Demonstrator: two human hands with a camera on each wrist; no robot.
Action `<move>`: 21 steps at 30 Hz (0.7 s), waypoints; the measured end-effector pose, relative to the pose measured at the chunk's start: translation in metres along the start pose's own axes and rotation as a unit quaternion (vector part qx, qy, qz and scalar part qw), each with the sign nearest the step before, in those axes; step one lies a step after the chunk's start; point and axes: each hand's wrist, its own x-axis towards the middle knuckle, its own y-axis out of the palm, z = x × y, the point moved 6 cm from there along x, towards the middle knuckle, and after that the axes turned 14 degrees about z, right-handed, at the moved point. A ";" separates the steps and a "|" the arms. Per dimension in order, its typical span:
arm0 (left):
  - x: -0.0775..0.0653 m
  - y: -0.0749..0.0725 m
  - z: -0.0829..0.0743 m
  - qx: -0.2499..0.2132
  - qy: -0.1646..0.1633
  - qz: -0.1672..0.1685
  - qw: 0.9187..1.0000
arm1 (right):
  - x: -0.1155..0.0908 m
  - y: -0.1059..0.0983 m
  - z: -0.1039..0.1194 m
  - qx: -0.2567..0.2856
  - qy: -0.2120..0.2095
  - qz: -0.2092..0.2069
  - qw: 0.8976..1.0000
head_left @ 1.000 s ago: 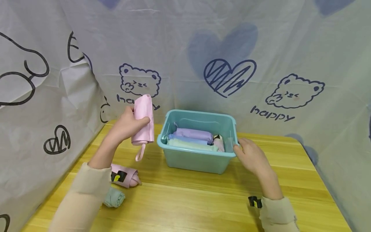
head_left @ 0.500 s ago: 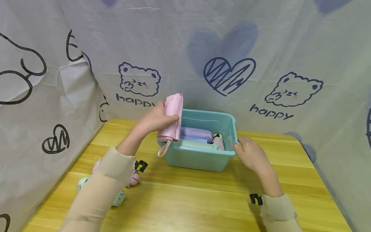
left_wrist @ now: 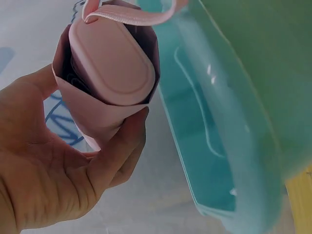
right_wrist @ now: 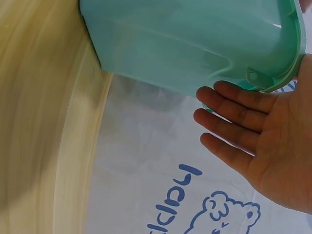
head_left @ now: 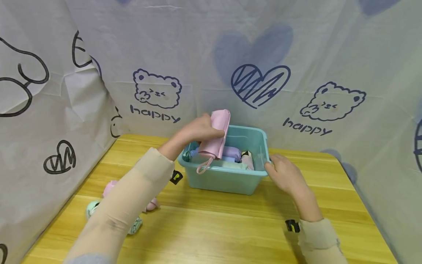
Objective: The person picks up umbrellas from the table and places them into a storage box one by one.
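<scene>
My left hand [head_left: 205, 129] grips a pink folding umbrella [head_left: 220, 123] in its sleeve, tilted above the left half of a teal plastic bin [head_left: 224, 182]. In the left wrist view, the oval handle end of the umbrella [left_wrist: 114, 63] faces the camera, and its wrist strap [left_wrist: 139, 15] hangs loose. Thumb and fingers hold its sides. At the bin's right end, my right hand [head_left: 287, 175] holds the rim. Its fingers [right_wrist: 229, 129] extend outside the wall; the thumb is hidden in the right wrist view. Inside lie a purple roll [head_left: 233, 152] and a pale green roll [head_left: 234, 165].
A small cream-and-pink bundle [head_left: 247, 160] lies at the bin's right inner side. On the wooden table [head_left: 214, 227], pink rolled items [head_left: 110, 187] and mint green rolls [head_left: 135, 225] lie partly behind the left sleeve. A printed cloth [head_left: 211, 55] stands behind the table.
My left hand has carried the pink umbrella rightward, from left of the bin to above its opening. The right hand stays on the bin's rim.
</scene>
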 end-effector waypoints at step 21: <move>0.062 0.038 -0.037 0.011 -0.051 0.118 0.992 | -0.001 -0.006 0.003 -0.039 0.005 0.013 0.999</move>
